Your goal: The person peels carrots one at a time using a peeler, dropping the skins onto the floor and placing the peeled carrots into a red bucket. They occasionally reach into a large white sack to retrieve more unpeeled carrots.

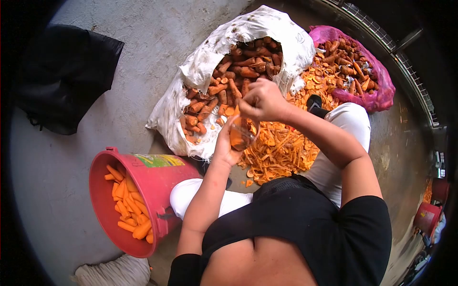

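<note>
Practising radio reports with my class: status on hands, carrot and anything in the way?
Left hand holding blurred carrot. Right hand curled close by, contents unclear. Peelings heaped nearby, no obstruction visible.

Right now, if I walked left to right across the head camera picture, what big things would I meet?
Black sheet → big red bucket → white sack → pink sack → distant red buckets.

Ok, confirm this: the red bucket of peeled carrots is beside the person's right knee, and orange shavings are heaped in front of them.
Wrong side: the head view shows the red bucket of peeled carrots beside the person's left knee. The orange shavings are heaped in front of them, as you say.
</note>
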`<state>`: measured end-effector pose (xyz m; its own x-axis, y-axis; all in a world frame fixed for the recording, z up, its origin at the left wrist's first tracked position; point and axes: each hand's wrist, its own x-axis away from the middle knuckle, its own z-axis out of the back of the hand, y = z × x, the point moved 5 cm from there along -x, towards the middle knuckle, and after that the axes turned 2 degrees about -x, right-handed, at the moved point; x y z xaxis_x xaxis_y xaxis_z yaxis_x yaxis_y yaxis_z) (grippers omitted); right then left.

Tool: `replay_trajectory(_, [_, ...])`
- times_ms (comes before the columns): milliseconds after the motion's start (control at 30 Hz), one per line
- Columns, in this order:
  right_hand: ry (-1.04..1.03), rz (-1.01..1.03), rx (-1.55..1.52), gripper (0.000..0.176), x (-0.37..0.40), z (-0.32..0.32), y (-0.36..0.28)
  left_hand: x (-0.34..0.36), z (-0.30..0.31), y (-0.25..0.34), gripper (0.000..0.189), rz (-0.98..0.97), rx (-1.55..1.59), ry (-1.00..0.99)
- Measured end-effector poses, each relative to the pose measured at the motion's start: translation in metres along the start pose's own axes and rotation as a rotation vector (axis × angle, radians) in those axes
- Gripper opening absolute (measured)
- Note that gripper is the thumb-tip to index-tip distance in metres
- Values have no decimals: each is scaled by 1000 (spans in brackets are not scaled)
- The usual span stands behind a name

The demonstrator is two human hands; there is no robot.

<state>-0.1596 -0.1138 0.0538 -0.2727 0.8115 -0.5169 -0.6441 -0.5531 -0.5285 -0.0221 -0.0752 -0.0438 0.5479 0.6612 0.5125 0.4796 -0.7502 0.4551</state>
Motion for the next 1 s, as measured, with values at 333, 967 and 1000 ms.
replay_trajectory(333, [-87, 142, 28, 26, 17, -20, -12, 10, -4, -9, 46, 76, 59, 41])
replay_trajectory(967, [-15, -636, 168, 34, 8, 18, 99, 20, -16, -2, 41, 87, 33, -144])
replay_trajectory(1000, [3, -542, 76, 36, 6, 14, 82, 15, -7, -3, 40, 80, 25, -140])
